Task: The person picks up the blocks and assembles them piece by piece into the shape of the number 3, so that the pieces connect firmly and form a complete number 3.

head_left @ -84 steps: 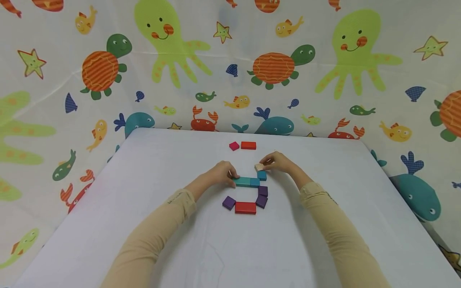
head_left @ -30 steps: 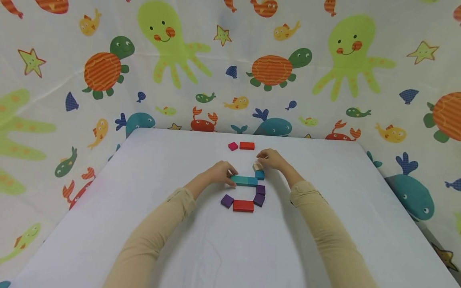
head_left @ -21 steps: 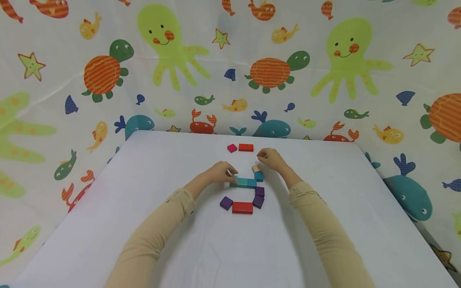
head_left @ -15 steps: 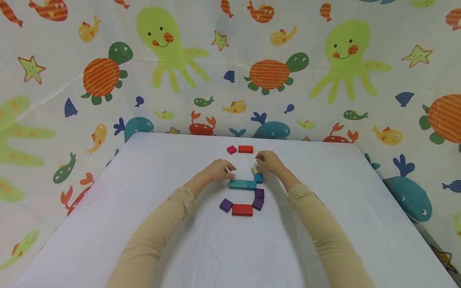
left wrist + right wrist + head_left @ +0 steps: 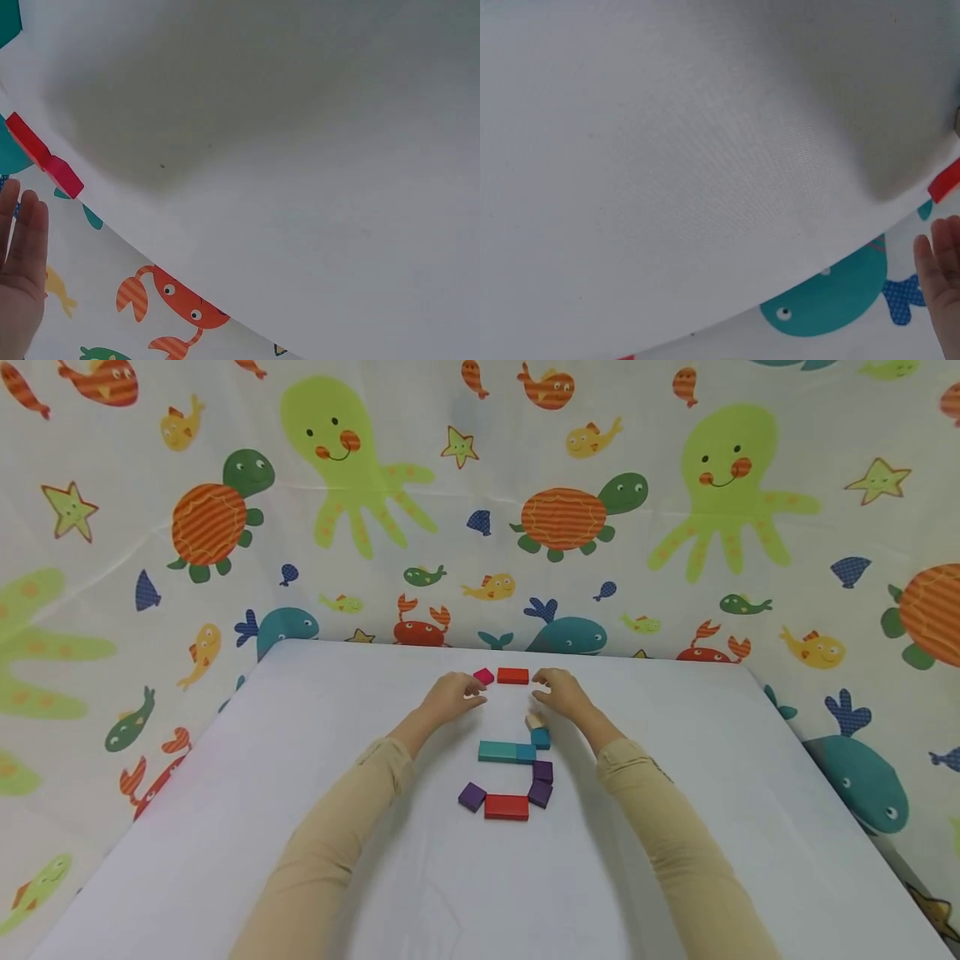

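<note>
My left hand (image 5: 452, 697) holds nothing, its fingers loosely bent beside the pink block (image 5: 483, 677). In the left wrist view its fingers stretch out near that pink block (image 5: 64, 177). Across from it, my right hand (image 5: 562, 695) also holds nothing; its fingertips are just right of the orange-red oblong block (image 5: 513, 676). Below the right hand lies a small wooden-coloured block (image 5: 535, 721), against a blue block (image 5: 540, 739). A teal block (image 5: 497, 752) with a blue block (image 5: 526, 753) at its right end forms a row to the left.
Nearer to me, two purple blocks (image 5: 542, 772) curve down to a red oblong block (image 5: 506, 807), with another purple block (image 5: 472, 797) at its left. All lie on a white table (image 5: 300, 760). A sea-animal cloth (image 5: 480, 468) hangs behind the table's far edge.
The right hand let go of the wooden-coloured block and rose away from it. The left hand left the teal block and moved toward the far edge, up to the pink block.
</note>
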Demonstrator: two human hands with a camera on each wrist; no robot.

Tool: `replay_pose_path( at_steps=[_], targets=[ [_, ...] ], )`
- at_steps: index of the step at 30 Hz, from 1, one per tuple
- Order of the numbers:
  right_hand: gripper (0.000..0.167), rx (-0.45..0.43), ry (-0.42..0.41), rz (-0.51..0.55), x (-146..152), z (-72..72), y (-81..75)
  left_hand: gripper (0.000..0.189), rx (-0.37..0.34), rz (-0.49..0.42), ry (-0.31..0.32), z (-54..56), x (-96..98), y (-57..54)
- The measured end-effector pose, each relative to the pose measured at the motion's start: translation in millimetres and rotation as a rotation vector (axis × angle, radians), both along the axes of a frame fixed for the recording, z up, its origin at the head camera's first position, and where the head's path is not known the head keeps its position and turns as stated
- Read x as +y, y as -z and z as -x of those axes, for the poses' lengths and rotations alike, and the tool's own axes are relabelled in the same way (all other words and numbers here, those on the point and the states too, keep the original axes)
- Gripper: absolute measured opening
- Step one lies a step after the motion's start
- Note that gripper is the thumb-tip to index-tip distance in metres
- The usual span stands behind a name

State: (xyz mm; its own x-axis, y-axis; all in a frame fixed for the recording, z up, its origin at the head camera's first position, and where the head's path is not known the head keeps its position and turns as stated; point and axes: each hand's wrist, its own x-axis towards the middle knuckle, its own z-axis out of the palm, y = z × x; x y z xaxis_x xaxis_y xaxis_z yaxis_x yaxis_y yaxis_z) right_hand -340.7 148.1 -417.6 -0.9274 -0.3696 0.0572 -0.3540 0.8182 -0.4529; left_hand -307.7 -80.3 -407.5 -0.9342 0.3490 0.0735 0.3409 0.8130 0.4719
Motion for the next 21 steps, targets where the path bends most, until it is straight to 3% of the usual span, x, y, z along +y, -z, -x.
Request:
replay_pose_path(
  at_steps=[7, 14, 21],
  targets=[
    [0.037, -0.06, 0.019, 0.018, -4, 6.6, 1.7, 0.028, 0.024, -0.021, -0.088, 11.8, -5.6, 6.8],
    [0.039, -0.039, 0.059, 0.018, 1, 21.7, 3.9, 0.023, 0.11, -0.047, -0.139, 27.0, -3.2, 16.3],
    [0.05, -0.129, 0.077, 0.013, -2, 32.7, 9.2, 0.035, 0.027, -0.065, -0.165, 37.7, 0.3, 32.4]
  ],
)
